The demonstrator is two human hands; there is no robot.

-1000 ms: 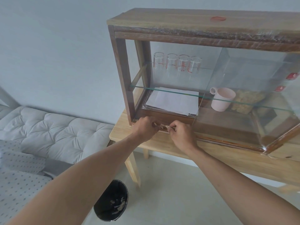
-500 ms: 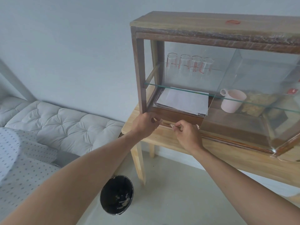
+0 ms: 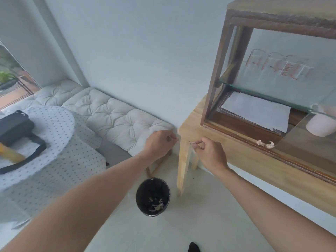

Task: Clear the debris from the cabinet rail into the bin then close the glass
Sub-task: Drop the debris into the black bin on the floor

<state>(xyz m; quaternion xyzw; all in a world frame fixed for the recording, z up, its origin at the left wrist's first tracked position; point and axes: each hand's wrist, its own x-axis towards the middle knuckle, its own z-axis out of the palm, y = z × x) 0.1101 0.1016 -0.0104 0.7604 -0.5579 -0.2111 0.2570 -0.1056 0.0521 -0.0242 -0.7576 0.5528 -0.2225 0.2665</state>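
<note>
Left hand (image 3: 157, 142) curled, fingertips pinching a tiny pale scrap of debris (image 3: 175, 138). Right hand (image 3: 209, 153) curled too, pinching a similar small pale scrap (image 3: 191, 142) between thumb and forefinger. Both hands in the air off the front left corner of the light wooden table (image 3: 241, 157), above the round black bin (image 3: 153, 196) on the floor; bin holds pale bits. Two more crumpled pale debris pieces (image 3: 265, 143) lie on the dark wood cabinet rail (image 3: 241, 136), by the edge of the sliding glass panel (image 3: 309, 142), left half open. White paper stack (image 3: 258, 110) inside the cabinet.
</note>
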